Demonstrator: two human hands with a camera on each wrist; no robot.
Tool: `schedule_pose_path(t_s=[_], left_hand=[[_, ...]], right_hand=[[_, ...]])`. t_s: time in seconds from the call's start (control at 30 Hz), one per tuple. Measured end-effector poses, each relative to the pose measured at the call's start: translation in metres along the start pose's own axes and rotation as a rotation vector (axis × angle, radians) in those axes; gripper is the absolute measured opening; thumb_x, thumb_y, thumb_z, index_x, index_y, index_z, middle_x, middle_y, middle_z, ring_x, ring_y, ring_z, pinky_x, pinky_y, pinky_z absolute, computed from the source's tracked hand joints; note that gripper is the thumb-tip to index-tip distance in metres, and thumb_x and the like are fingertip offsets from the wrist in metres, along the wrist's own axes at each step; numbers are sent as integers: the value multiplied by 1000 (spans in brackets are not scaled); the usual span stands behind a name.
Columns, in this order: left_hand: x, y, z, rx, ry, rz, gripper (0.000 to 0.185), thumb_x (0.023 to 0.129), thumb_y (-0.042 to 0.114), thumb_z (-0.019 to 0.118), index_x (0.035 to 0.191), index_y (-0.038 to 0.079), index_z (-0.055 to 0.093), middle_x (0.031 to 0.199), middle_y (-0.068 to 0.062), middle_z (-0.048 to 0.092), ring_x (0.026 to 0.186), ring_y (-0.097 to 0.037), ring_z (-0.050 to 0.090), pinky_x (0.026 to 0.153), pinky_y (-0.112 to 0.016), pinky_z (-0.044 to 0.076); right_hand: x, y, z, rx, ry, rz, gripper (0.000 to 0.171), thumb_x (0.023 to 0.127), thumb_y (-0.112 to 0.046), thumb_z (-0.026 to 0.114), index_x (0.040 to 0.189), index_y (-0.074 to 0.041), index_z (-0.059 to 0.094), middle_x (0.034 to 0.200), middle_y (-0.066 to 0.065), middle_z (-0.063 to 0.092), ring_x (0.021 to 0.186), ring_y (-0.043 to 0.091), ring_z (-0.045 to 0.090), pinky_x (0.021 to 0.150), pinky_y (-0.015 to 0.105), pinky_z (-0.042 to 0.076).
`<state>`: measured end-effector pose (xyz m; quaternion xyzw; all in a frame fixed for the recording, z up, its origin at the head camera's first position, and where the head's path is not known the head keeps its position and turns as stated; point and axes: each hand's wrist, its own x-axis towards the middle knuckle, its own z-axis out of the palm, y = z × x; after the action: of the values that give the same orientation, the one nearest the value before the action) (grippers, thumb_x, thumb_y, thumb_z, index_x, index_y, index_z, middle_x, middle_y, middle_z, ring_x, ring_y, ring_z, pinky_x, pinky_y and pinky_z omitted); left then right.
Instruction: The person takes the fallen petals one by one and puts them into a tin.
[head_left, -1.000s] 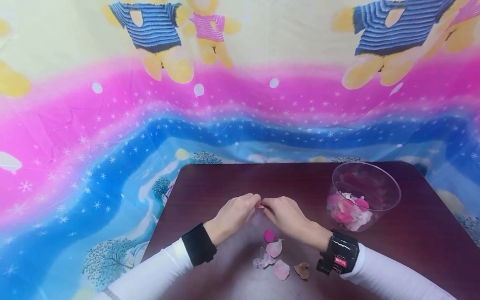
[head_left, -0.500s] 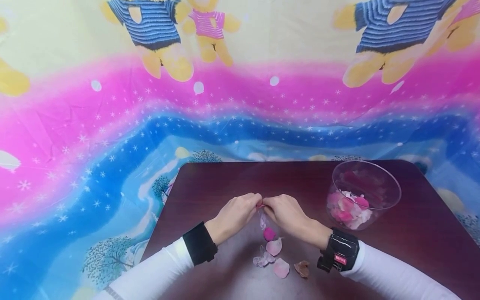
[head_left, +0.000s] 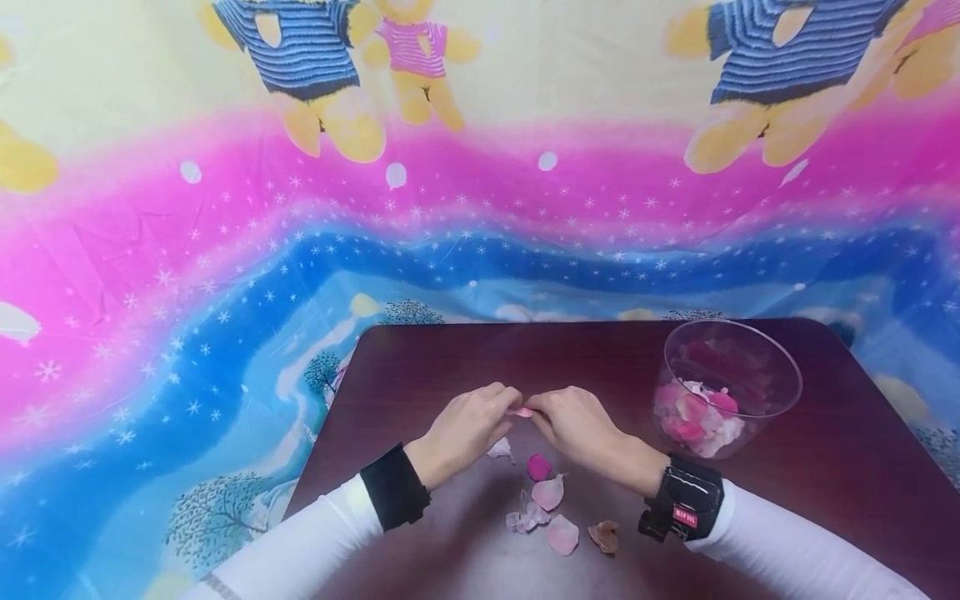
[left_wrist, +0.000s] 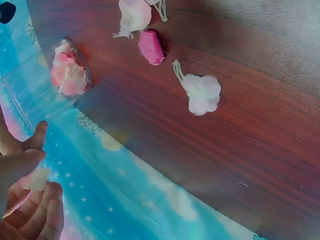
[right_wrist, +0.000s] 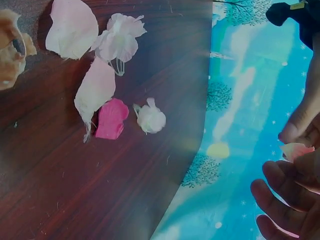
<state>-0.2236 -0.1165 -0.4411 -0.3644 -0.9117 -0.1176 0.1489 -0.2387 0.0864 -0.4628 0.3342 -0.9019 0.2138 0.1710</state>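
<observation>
My left hand (head_left: 467,423) and right hand (head_left: 583,427) meet at the fingertips above the table, pinching a small pink petal (head_left: 522,412) between them. In the right wrist view the petal (right_wrist: 297,151) shows as pale pink between thumb and fingers. Just below the hands a small white flower (left_wrist: 202,94) lies on the wood, its pale thread-like stalks showing. Near it are a magenta petal (right_wrist: 112,119), a pale pink petal (right_wrist: 95,91), another pale petal (right_wrist: 72,29) and a whitish blossom (right_wrist: 120,38).
A clear round tub (head_left: 789,408) holding pink and white petals stands at the table's right. A brown dried petal (head_left: 603,537) lies near the front. The dark wooden table (head_left: 420,358) ends at a printed cloth backdrop (head_left: 480,217).
The small white flower has dropped from beneath the hands and lies on the table, slightly left. Both hands stay together, with more of the pink petal showing between them.
</observation>
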Motion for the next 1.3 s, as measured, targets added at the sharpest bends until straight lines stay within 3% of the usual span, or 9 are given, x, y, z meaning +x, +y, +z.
schedule_pose_path(t_s=[0.13, 0.23, 0.37, 0.47, 0.7, 0.9, 1.07, 1.3], left_hand=[[-2, -5, 0, 120, -15, -26, 55, 87, 33, 81, 134, 12, 61, 130, -7, 68, 119, -21, 66, 97, -35, 57], [-5, -8, 0, 175, -62, -58, 77, 89, 53, 72, 152, 17, 46, 153, -10, 52, 142, -28, 51, 111, -43, 48], [-9, -10, 1, 154, -146, -96, 86, 93, 68, 55, 162, 28, 24, 168, -9, 27, 156, -31, 26, 123, -52, 32], [-12, -10, 3, 132, -176, -107, 85, 94, 70, 48, 163, 32, 17, 171, -8, 19, 158, -31, 19, 125, -55, 25], [-15, -11, 5, 140, -181, -102, 84, 94, 72, 44, 163, 33, 16, 171, -7, 19, 159, -31, 18, 125, -56, 25], [-12, -10, 6, 125, -186, -110, 82, 95, 70, 45, 163, 33, 17, 171, -7, 19, 159, -30, 16, 126, -55, 23], [-6, -4, 8, 122, -226, -125, 81, 96, 70, 43, 163, 35, 14, 172, -4, 16, 160, -28, 13, 128, -53, 19], [15, 14, 10, 160, -222, -76, 79, 97, 71, 41, 163, 36, 13, 171, -6, 20, 159, -28, 17, 127, -51, 22]], right_hand=[[0, 2, -2, -17, -8, 16, 6, 92, -22, 74, 87, -19, 77, 68, -12, 68, 56, 2, 50, 52, 25, 43], [0, 3, -2, -21, -16, 22, 6, 92, -22, 75, 90, -18, 78, 72, -10, 72, 57, 3, 56, 54, 26, 46], [-1, 4, -1, -23, -22, 25, 7, 92, -24, 74, 91, -19, 79, 73, -9, 73, 57, 3, 56, 55, 25, 46], [-2, 4, 0, -26, -21, 27, 8, 93, -25, 73, 89, -20, 79, 72, -10, 73, 57, 3, 54, 55, 25, 45], [-4, 5, 1, -20, -28, 31, 6, 92, -23, 74, 89, -20, 78, 72, -11, 72, 56, 1, 51, 54, 23, 43], [-7, 12, -1, -25, -23, 48, 6, 92, -23, 74, 89, -20, 79, 75, -10, 73, 61, 4, 61, 57, 26, 48], [-13, 28, -10, -39, -20, 88, 8, 92, -21, 74, 88, -17, 79, 72, -9, 72, 60, 5, 59, 56, 28, 47], [-21, 54, -36, -96, 1, 193, 12, 94, -22, 71, 87, -15, 77, 70, -5, 70, 60, 12, 59, 55, 36, 48]])
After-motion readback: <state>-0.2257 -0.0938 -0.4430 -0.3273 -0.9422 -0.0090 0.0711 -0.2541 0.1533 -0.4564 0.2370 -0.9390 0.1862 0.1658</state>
